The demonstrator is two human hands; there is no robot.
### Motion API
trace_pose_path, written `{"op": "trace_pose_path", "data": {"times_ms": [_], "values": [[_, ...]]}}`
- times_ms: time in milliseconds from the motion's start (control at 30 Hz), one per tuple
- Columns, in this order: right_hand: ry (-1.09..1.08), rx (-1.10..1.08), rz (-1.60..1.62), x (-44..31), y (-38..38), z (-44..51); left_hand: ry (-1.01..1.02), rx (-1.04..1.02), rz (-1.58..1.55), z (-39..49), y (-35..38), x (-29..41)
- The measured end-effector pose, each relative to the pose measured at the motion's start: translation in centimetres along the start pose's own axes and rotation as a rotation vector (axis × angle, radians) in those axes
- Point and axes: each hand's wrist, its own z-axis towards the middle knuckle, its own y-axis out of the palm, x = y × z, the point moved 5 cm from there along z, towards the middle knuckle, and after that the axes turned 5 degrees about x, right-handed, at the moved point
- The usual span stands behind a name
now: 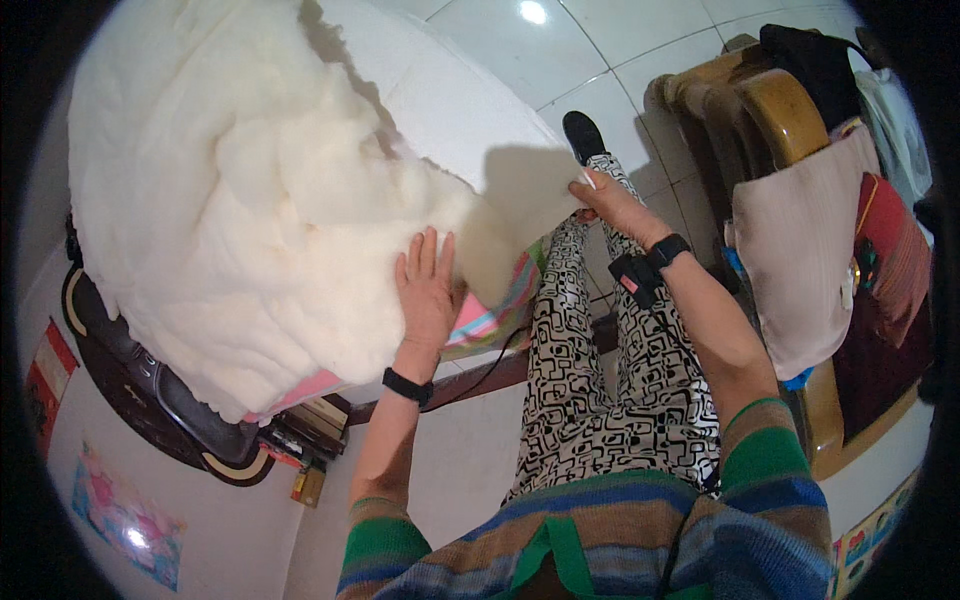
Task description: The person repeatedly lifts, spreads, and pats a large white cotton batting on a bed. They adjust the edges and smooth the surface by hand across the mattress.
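Note:
A thick layer of cream cotton batting (247, 195) covers most of the bed before me. My left hand (426, 289) lies flat on its near edge, palm down and fingers slightly apart. Part of a smooth white sheet (442, 82) shows beyond the batting's torn-looking edge. With thumb and fingers, my right hand (611, 202) pinches the sheet's edge at the bedside, and some of those fingers are hidden. Striped, coloured bedding (491, 322) peeks out below the batting.
Right of me stands a wooden chair (784, 112) draped with clothes, among them a pale garment (795, 247) and a red one (892, 255). A dark padded headboard (202, 405) borders the bed at left. Tiled floor (540, 45) lies beyond; a dark cable (495, 366) hangs by the bedside.

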Motion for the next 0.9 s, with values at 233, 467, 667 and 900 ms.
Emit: {"op": "trace_pose_path", "data": {"times_ms": [233,467,667,900], "values": [[-0.001,-0.015,0.025,-1.0,0.1,-1.9,-0.186,0.305,-0.407,-0.2,-0.7,-4.6],[-0.015,-0.100,0.116,-4.6,0.7,-5.0,-0.167,0.426,-0.153,-2.1,-5.3,-6.2],[-0.119,-0.195,0.097,-8.0,2.6,-5.6,-0.272,0.442,-0.114,-4.1,2.3,-12.5],[-0.134,-0.191,0.149,-9.5,3.8,-3.0,-0.648,-0.109,-0.660,-5.1,2.2,-23.8]]}}
